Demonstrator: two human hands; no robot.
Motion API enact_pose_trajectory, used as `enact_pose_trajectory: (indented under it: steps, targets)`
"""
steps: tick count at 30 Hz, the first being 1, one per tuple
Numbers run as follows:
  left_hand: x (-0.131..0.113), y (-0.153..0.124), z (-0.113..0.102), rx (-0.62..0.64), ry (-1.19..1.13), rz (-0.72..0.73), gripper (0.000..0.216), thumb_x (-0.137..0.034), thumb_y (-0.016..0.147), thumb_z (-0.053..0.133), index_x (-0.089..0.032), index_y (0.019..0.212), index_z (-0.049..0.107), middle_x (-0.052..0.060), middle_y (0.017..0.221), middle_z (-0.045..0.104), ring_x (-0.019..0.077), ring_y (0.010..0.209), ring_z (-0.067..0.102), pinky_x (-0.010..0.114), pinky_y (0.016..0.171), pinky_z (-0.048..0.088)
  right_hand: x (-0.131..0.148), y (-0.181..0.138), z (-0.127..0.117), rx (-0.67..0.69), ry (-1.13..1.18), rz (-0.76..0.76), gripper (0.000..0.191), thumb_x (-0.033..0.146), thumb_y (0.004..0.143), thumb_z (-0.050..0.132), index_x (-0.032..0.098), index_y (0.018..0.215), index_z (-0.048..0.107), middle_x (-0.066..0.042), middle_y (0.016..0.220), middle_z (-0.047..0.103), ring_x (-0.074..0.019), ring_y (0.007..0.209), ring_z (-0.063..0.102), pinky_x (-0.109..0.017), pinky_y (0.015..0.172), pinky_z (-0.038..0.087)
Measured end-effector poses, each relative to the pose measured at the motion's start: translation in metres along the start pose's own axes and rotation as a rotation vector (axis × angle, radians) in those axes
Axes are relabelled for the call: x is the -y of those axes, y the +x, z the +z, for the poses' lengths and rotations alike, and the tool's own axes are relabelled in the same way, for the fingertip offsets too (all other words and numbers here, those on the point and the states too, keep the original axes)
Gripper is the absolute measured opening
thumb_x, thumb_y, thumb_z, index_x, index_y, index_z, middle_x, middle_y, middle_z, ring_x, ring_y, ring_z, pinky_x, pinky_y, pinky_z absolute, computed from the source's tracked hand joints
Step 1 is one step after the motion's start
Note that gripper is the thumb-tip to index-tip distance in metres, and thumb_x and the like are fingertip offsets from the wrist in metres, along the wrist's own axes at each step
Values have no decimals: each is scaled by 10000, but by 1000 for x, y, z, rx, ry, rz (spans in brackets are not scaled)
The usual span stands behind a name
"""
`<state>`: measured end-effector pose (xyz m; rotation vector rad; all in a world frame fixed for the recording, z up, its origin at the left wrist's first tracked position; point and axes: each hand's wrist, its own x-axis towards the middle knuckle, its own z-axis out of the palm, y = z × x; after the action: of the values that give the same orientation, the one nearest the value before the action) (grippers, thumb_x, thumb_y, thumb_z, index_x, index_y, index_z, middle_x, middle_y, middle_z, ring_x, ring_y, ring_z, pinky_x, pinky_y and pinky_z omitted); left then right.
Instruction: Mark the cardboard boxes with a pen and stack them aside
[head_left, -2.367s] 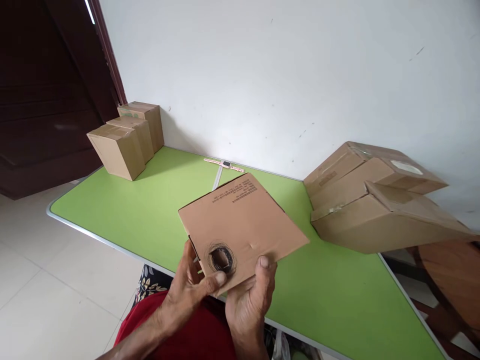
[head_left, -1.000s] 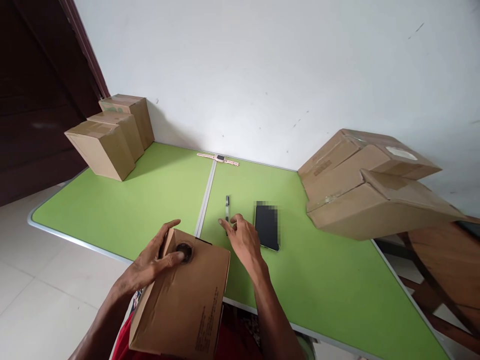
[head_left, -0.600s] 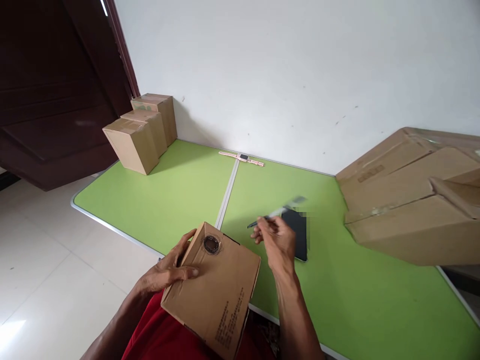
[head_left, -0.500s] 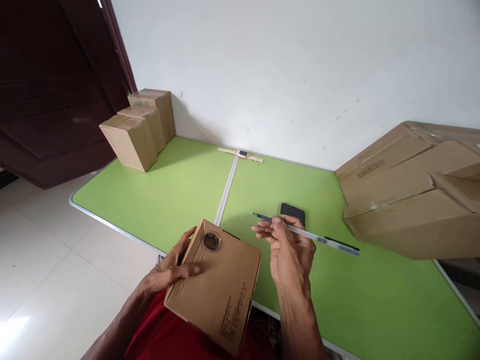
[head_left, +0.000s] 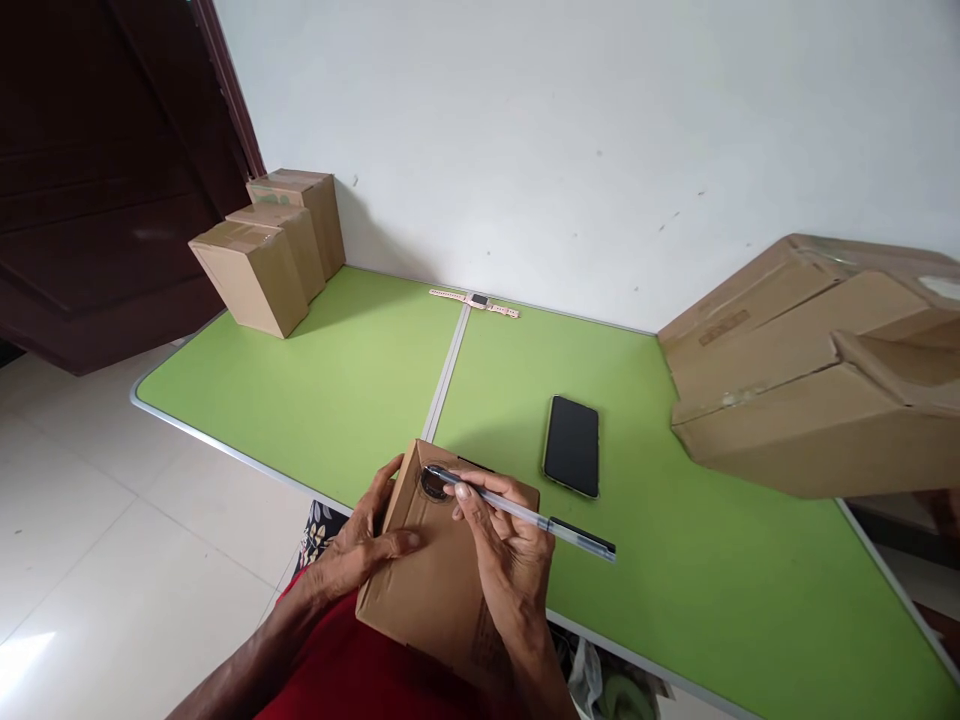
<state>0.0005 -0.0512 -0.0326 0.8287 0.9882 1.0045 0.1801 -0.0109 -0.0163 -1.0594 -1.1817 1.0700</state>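
Observation:
A brown cardboard box is tilted up at the table's near edge, over my lap. My left hand grips its left side, thumb on the top face and fingers round behind. Near the box's upper left corner is a dark round spot with scribbled ink around its edge. Between thumb and fingers my right hand pinches a clear pen with its black cap on the tail end. The pen's tip meets the upper edge of the dark spot. Printed text on the box is partly hidden by my right wrist.
A black smartphone lies on the green table, right of the box. Against the wall sits a pink-strapped smartwatch. Several small cartons stand at the far left; larger cardboard boxes occupy the right end.
My right hand has moved left and down from beside the phone, bringing the pen onto the dark spot. The phone is now uncovered. The box is still in my left hand.

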Motion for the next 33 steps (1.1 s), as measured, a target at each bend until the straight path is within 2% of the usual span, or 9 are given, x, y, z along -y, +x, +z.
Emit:
enact_pose_trajectory:
  steps: [7,11,17,20,22,26,30,33]
  targets:
    - [0,1,-1,-10,20,2,985,-280,850,787,-354,1689,276,65,1687,438,387,1523,419,513,1202,432,-2,-2,1,94,-19,6,119,351,972,721,261,1038,763,-73,1076,818,-208,899,803,-336,826,677]
    - [2,0,-1,9,-15,9,959,-263,867,765,-356,1686,276,61,1696,423,376,1482,473,502,1177,458,2,-1,-2,145,-48,1,129,361,973,713,253,1028,757,-68,1028,806,-202,848,790,-339,820,672]
    - [5,0,-1,-12,-25,13,968,-275,866,772,-344,1690,269,80,1665,470,383,1497,457,507,1169,458,9,-5,-14,200,-134,2,186,406,968,699,226,950,741,-51,824,759,-193,700,743,-277,617,613]
    - [4,1,0,-10,-34,3,980,-297,847,787,-335,1685,280,86,1668,468,391,1500,452,506,1168,455,7,-4,-26,136,-189,25,234,440,966,701,213,910,720,-31,723,708,-150,564,639,-245,505,523]
    - [2,1,2,-11,-46,0,977,-311,847,788,-334,1683,281,87,1670,464,390,1492,464,498,1160,462,4,0,-31,70,-183,61,254,462,961,709,213,907,704,-16,696,683,-129,530,584,-233,484,489]
    - [-1,1,5,16,-84,8,972,-328,854,779,-341,1682,271,88,1664,471,389,1464,498,497,1132,486,1,14,-27,0,-140,72,287,493,926,751,213,906,693,-5,669,666,-139,561,594,-251,536,528]
    - [-1,0,3,-3,-46,4,975,-343,849,792,-328,1679,280,99,1648,487,398,1484,474,503,1150,472,4,44,-21,71,-44,35,334,545,922,736,216,931,679,-32,751,704,-176,644,656,-316,611,593]
    - [0,-1,1,-27,-36,3,959,-385,853,797,-312,1669,298,117,1633,498,411,1482,474,524,1159,467,4,84,-34,9,-205,42,481,690,1016,459,230,1014,603,-48,837,701,-193,710,686,-327,612,592]
